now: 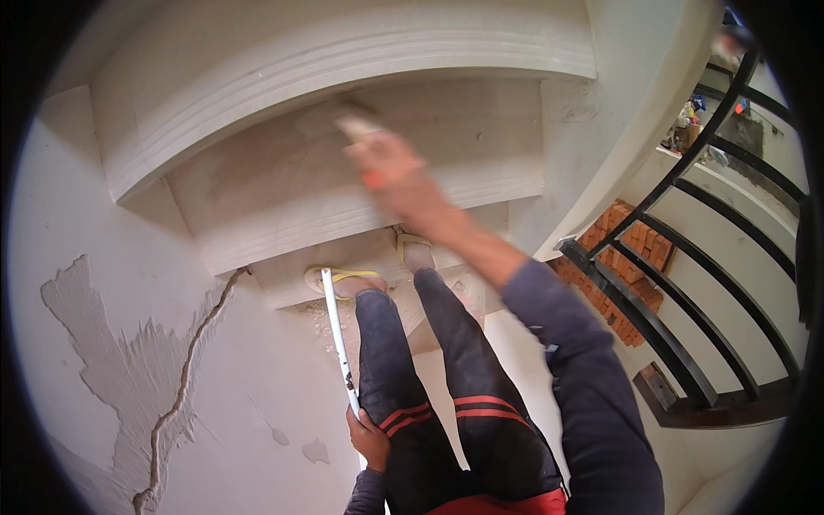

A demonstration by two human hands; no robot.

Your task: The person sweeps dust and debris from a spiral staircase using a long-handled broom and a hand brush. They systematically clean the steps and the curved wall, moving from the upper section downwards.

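My right hand (402, 177) is stretched forward over a dusty stair tread (450, 151). Its fingers grip a pale-handled tool (358, 126), probably a brush; blur hides its exact shape, and its dark tip is at the tread's back, under the overhanging step above (354, 48). Low in the view, my left hand (369, 438) is closed around a long white tube (337, 328) with dark chipped spots. The tube runs up beside my left leg, its upper end over my sandalled foot (351, 281).
A black metal railing (676, 309) curves along the right, with stacked red bricks (627, 277) below and beyond it. The left wall has a rough chased groove (187, 367) with scraped plaster around it. Crumbled debris (325, 328) lies near my feet on the stairs.
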